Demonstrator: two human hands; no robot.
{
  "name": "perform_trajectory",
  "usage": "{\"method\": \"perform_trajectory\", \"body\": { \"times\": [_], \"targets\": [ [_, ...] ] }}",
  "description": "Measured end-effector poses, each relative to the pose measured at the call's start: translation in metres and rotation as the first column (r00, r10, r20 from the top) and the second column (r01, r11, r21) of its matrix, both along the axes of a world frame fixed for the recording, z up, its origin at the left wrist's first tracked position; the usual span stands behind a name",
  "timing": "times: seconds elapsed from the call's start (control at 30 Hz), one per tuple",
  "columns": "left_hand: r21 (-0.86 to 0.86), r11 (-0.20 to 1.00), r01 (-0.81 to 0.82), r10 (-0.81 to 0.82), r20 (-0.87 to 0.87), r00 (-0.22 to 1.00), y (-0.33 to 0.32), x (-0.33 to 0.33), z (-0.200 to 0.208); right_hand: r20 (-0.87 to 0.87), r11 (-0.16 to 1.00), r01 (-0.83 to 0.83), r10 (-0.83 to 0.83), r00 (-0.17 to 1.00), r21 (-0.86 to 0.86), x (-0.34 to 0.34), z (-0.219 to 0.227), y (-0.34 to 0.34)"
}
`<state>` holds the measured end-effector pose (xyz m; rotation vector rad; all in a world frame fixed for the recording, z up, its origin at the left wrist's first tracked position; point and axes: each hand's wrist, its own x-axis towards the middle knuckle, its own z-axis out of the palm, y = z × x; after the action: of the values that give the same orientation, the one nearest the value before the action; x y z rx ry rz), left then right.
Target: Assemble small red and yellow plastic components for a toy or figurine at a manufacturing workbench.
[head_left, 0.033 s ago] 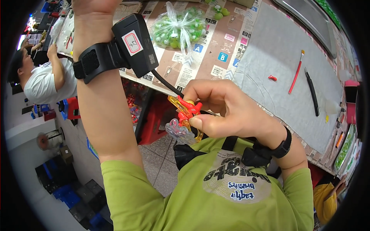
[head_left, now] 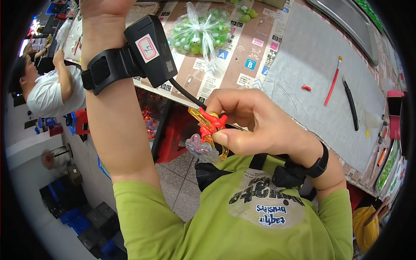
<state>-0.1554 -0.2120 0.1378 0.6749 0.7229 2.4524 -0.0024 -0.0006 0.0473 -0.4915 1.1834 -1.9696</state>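
My right hand (head_left: 255,125) is closed, thumb and forefinger pinching a small plastic figure (head_left: 210,125) in red and clear amber. A cloudy clear piece with a lumpy edge (head_left: 200,147) sits at its lower end. The fingers cover part of the figure, so its exact kind cannot be made out. My left hand (head_left: 106,6) reaches up past the top edge; only its heel and wrist show, and its fingers are out of the picture. A black device (head_left: 149,50) is strapped to that wrist. A small red piece (head_left: 306,87) lies on the grey cloth (head_left: 294,56).
On the cloth lie a red-handled brush (head_left: 333,82) and black tweezers (head_left: 351,104). A tied clear bag of green and white pieces (head_left: 201,32) rests on the printed table cover (head_left: 234,69). A metal tray (head_left: 342,21) stands at the far right. Another person (head_left: 54,91) sits at the left.
My left forearm and its strapped device have shifted very slightly to the left. My right hand keeps the same grip on the figure.
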Motion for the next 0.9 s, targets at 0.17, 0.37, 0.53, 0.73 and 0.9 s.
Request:
{"method": "perform_trajectory", "body": {
  "times": [0.17, 0.37, 0.53, 0.73, 0.9],
  "targets": [
    [-0.006, 0.999, -0.037, 0.037, -0.032, 0.999, -0.011, 0.006, 0.002, 0.002, 1.000, 0.013, -0.013, 1.000, 0.007, 0.001, 0.012, 0.000],
    [-0.007, 0.998, -0.057, 0.057, -0.031, 0.998, -0.012, 0.006, 0.006, -0.017, 0.999, 0.034, -0.034, 0.999, -0.022, -0.012, 0.025, 0.013],
    [0.020, 1.000, -0.021, 0.021, -0.036, 0.999, 0.001, 0.001, 0.008, -0.095, 0.997, 0.078, -0.079, 0.992, -0.013, -0.014, 0.029, 0.021],
    [0.050, 0.999, -0.015, 0.015, 0.001, 1.000, 0.008, -0.013, 0.001, -0.050, 0.994, 0.105, -0.103, 0.993, 0.034, -0.028, 0.037, 0.033],
    [0.036, 0.994, -0.101, 0.102, -0.014, 0.995, 0.004, -0.008, 0.012, -0.069, 0.996, 0.087, -0.086, 0.994, 0.021, -0.024, 0.039, 0.032]
  ]
}}
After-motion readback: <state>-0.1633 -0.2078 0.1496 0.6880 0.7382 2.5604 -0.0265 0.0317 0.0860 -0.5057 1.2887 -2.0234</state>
